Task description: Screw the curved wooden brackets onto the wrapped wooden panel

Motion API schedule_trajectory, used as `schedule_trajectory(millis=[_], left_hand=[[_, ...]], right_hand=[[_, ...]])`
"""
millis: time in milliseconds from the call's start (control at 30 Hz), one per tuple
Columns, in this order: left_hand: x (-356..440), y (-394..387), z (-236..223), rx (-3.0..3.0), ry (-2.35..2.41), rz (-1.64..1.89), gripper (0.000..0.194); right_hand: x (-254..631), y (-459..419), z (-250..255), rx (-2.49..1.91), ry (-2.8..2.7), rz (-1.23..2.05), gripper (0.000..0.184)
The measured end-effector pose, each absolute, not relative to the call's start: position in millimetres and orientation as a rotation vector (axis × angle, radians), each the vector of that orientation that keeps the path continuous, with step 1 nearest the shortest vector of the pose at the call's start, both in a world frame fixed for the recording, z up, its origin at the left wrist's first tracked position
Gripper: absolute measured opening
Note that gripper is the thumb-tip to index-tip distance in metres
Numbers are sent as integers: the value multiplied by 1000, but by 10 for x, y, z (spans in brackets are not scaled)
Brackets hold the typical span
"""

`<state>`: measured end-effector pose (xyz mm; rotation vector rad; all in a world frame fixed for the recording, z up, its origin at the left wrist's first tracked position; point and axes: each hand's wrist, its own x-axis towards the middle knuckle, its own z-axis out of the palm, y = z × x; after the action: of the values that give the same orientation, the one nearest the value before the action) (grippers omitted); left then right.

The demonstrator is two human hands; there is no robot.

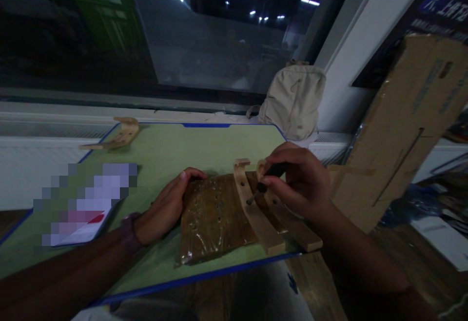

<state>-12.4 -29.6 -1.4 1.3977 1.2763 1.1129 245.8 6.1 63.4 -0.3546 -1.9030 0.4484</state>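
Note:
My right hand [296, 177] is closed round the black handle of a screwdriver [262, 187]. The tool slants down to the left, and its tip meets a hole in a curved wooden strip [261, 226]. Beside it lies a second curved wooden strip [296, 226], partly under my right hand. Both strips lie across the right part of a brown wooden board [215, 213] wrapped in clear, shiny plastic. My left hand [170, 204] grips the board's left edge, its fingers curled at the far corner.
The green table [164, 145] has a blue edge. Another curved wooden piece [122, 135] lies at its far left corner, near a blurred booklet [95, 204]. A beige backpack [296, 99] leans by the window. Cardboard [405, 116] stands at the right.

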Motion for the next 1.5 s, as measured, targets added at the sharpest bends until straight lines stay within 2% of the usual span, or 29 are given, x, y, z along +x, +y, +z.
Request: schedule_trajectory(millis=[100,300,500,633,700,800,900,1000,1133,1267,1400,1500], left_hand=[[-133,-291,-26,1407,1272,1113,61],[-173,-291,-78,1429,1271,1089,59],[-187,-286,-85,1395,1282,1058,61],[-171,-279,-64,1434,1298,1069,61],[-164,-279,-62,1458,1306,1084,61],[-154,-284,-56,1446,1286,1109,60],[-145,-291,-40,1421,1290,1098,59],[-134,-292,-23,1435,1293,1081,58],[-117,-297,-6,1465,1267,1129,54],[-100,-302,19,1463,1257,1136,47],[-103,-274,21,1408,1186,1117,32],[-108,-254,10,1356,1134,1117,21]], right_hand=[[2460,45,676,-298,-2021,441,36],[2430,7,670,-281,-1951,729,32],[2437,98,639,-362,-1889,534,28],[2428,45,672,-301,-2007,724,37],[2420,14,664,-289,-1988,802,34],[2420,16,629,-322,-1877,738,28],[2435,49,614,-374,-1850,587,36],[2444,40,638,-371,-1949,569,36],[2436,-43,672,-386,-2010,678,39],[2436,-75,663,-492,-1849,683,33],[2443,-45,675,-475,-1837,616,30],[2449,-37,683,-363,-1958,638,38]])
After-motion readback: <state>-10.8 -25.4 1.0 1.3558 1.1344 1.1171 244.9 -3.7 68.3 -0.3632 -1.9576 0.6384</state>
